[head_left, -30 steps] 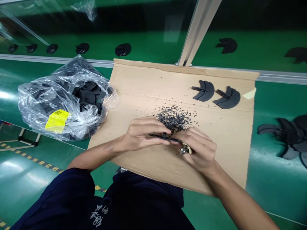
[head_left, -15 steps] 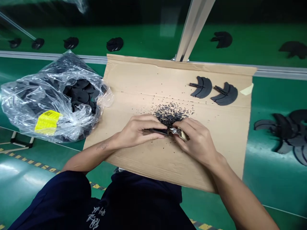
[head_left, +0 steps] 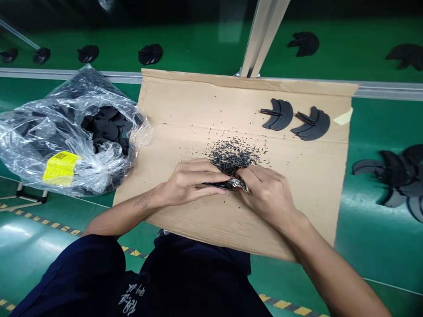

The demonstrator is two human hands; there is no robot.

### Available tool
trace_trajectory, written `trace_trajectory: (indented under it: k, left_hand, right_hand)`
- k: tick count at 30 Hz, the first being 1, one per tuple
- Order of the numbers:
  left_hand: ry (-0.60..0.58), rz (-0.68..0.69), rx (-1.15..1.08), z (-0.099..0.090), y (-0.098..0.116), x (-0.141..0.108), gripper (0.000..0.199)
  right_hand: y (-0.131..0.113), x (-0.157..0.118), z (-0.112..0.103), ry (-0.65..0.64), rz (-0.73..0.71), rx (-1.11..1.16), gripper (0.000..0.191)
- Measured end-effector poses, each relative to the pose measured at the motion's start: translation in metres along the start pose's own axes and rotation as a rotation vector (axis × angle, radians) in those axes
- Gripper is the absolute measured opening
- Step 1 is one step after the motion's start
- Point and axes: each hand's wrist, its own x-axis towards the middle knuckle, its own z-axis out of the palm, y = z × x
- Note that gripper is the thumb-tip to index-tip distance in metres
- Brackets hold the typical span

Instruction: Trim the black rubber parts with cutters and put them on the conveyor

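My left hand (head_left: 191, 182) is closed on a black plastic part (head_left: 222, 183), held edge-on between thumb and fingers above the cardboard. In my right hand (head_left: 269, 191) is a pair of nippers (head_left: 237, 183); their metal jaws meet the end of the black part, and the handles are mostly hidden in my palm. Just beyond my fingers lies a heap of small black scraps (head_left: 233, 154) on the cardboard sheet (head_left: 205, 224). Two black fan-shaped parts (head_left: 279, 115) with narrow stems rest side by side at the sheet's far right.
To the left stands a clear plastic bag (head_left: 66, 127) of black parts, with a yellow label (head_left: 61, 168). A pile of black curved parts (head_left: 401, 176) lies on the green table at right. A metal frame post (head_left: 264, 39) rises behind the cardboard, with more parts beyond the rail.
The nippers' jaws have come closer onto the end of the black part, and my right hand has shifted slightly left. The whole view has moved a little.
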Motion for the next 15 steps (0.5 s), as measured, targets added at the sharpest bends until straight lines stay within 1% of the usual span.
trace_trajectory:
  k: [6, 9, 12, 15]
  left_hand:
    - [0.039, 0.082, 0.048, 0.004, -0.004, -0.005, 0.029]
    - [0.029, 0.095, 0.080, 0.004, -0.002, -0.004, 0.030]
    - [0.022, 0.085, 0.131, 0.002, 0.003, -0.001, 0.030]
    - [0.019, 0.084, 0.197, 0.001, 0.008, 0.001, 0.030]
  right_hand:
    - [-0.007, 0.001, -0.005, -0.075, 0.019, -0.054, 0.011]
    - [-0.005, -0.002, -0.003, -0.074, 0.038, -0.001, 0.015]
    - [0.002, -0.004, -0.001, -0.062, 0.055, 0.088, 0.014]
    - [0.008, -0.003, -0.002, -0.030, 0.093, 0.042, 0.013]
